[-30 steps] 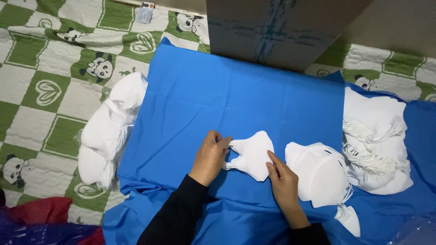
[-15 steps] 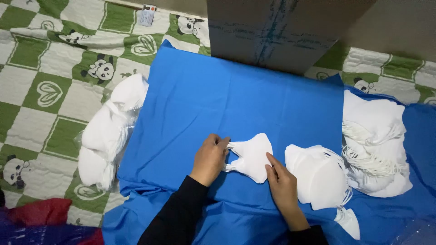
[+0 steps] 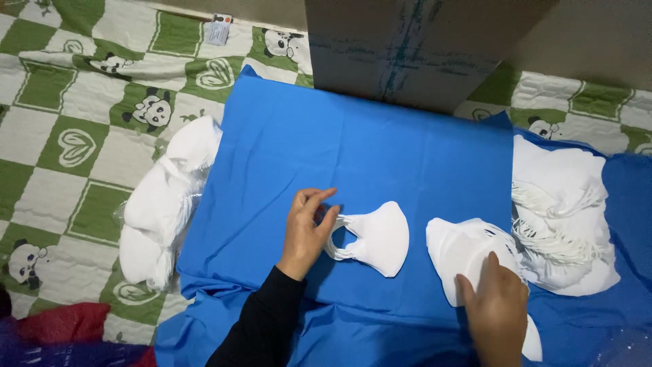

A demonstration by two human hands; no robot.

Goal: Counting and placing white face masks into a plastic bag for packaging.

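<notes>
A single white face mask (image 3: 380,238) lies folded on the blue cloth (image 3: 367,156). My left hand (image 3: 305,228) pinches its ear loops at the mask's left end. My right hand (image 3: 496,309) rests flat on a stack of white masks (image 3: 465,248) just to the right of the single mask, fingers together, gripping nothing that I can see.
A heap of white masks (image 3: 163,204) sits at the cloth's left edge, a larger pile (image 3: 564,217) at the right. A big cardboard box (image 3: 414,47) stands behind the cloth. Green-and-white panda quilt (image 3: 81,115) covers the floor. Red fabric (image 3: 54,333) lies bottom left.
My right hand left the single mask and moved right onto the stack. My left hand shifted to the mask's ear loops; the mask now lies flatter.
</notes>
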